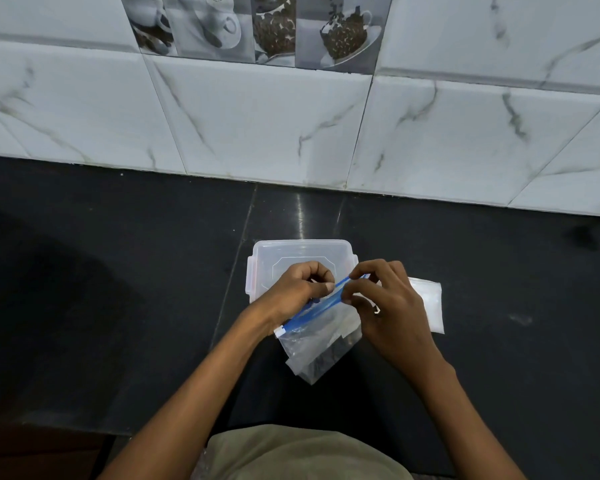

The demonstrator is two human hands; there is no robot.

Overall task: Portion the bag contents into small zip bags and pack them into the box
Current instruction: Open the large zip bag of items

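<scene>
Dark stone counter [118,271] fills the near half of the view, glossy enough to catch a streak of light just beyond the box, with a thin seam running from far to near left of centre. Behind it rises a wall of white marble-look tiles [257,126] veined in grey, and high at the far edge sits a decorative tile strip [257,26] printed with coffee cups and beans.

Centre stage, a clear plastic box [274,254] rests on the counter, rounded corners and side clips showing, lid on, as far as can be seen. Over its near side both hands work a small zip bag [312,351]: transparent film, blue zip strip along the top running diagonally from near left up to far right, with a white tab at the near-left end. Something dark sits in its lower part; what it is, I cannot tell.

Left hand [298,289] has its fingers curled, thumb and fingertips pinching the blue strip. Right hand [385,306] pinches the same strip at its far-right end, fingers bent round it. To the right, partly hidden behind that hand, a second bag [428,303] with whitish contents lies flat on the counter, just beside the box.

At the near edge, a khaki garment [302,452] shows between the forearms.
</scene>
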